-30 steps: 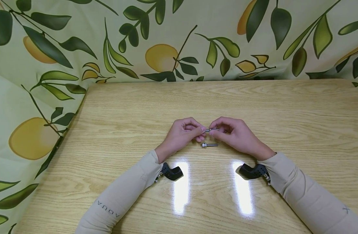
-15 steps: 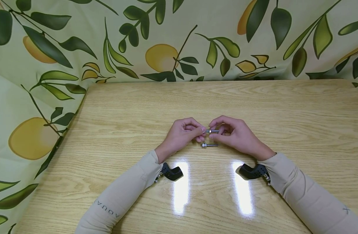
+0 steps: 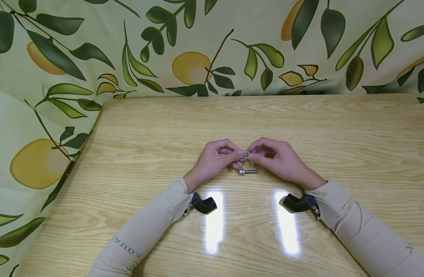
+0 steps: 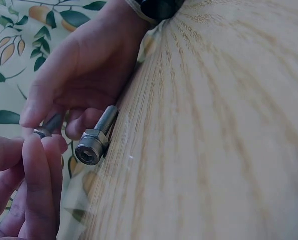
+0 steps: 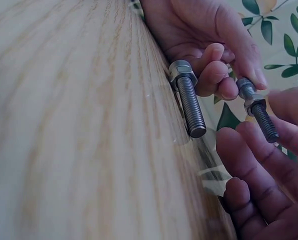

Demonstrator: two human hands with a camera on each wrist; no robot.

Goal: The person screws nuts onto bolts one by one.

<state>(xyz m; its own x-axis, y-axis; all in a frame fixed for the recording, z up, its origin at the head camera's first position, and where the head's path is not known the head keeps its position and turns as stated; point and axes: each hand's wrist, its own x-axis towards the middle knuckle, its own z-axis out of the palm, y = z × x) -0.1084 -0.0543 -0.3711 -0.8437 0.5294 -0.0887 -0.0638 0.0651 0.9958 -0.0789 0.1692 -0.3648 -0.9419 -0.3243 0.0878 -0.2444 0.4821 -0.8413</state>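
My left hand [image 3: 218, 157] pinches the head end of a metal bolt [image 5: 264, 121] between thumb and fingers. A hex nut [image 5: 255, 101] sits partway along its thread. My right hand [image 3: 279, 157] has its thumb and forefinger around the nut, and the thread points toward the palm. In the head view the fingertips partly cover the nut. A second bolt [image 3: 250, 172] with a socket head lies on the table just below the hands. Its nut [image 4: 96, 135] is up against the head, as the left wrist view shows.
The hands are over a wood-grain table [image 3: 156, 127]. A cloth with leaves and fruit [image 3: 128, 46] hangs behind and at the left. Black wrist cameras, one on the left wrist [image 3: 205, 205] and one on the right [image 3: 296, 202], stick out beneath the sleeves.
Half a second ago my right thumb and forefinger were spread off the nut; now they have closed around it again. My left hand and the bolt on the table stay in place.
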